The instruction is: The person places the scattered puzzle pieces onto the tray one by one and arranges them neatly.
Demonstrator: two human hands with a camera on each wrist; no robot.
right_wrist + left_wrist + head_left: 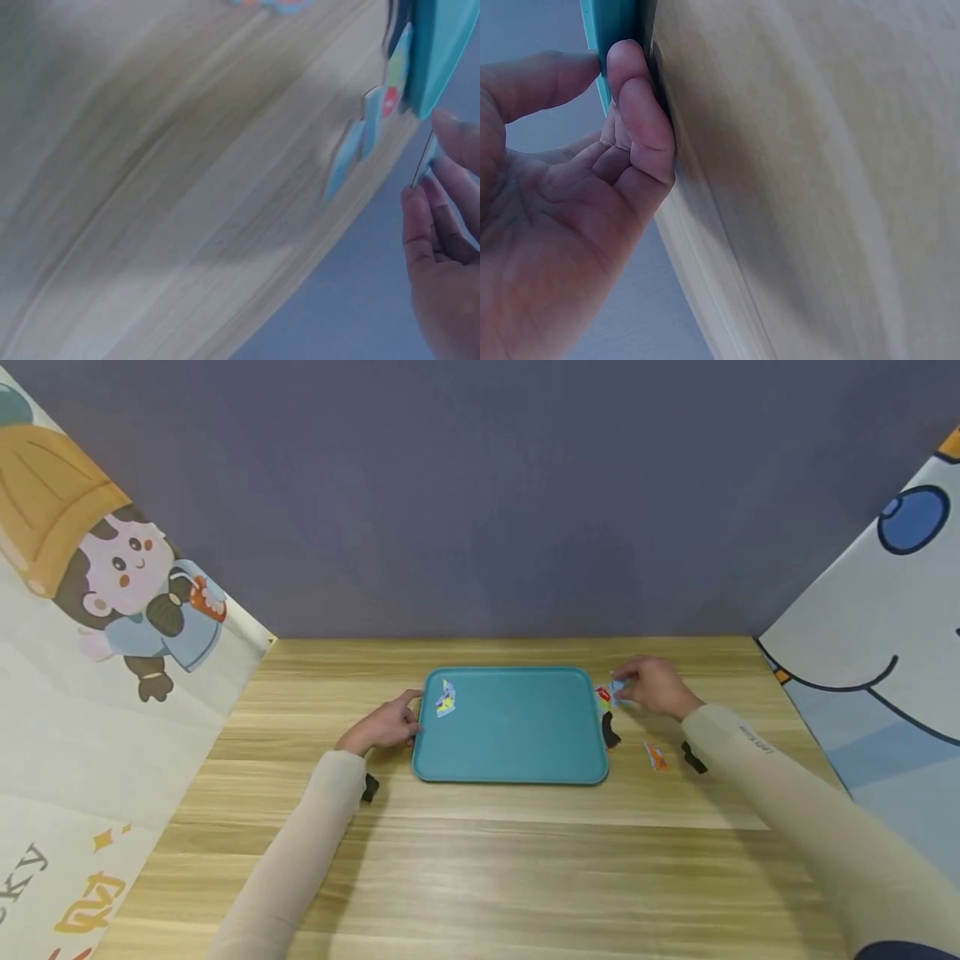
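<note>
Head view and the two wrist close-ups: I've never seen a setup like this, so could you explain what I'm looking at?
There is no machine here, only a person's two bare hands: the left hand and the right hand. The wide picture comes from a camera worn on the head, looking forward and down; each close-up comes from a camera on one wrist, watching that hand's work.

On the wooden table lies a teal tray, with a yellow-and-purple printed piece near its left end. On the table to the tray's right are more flat pieces, among them an orange piece and a light-blue piece.

The left hand touches the tray's left edge. The right hand pinches a thin flat piece, seen nearly edge-on.
</note>
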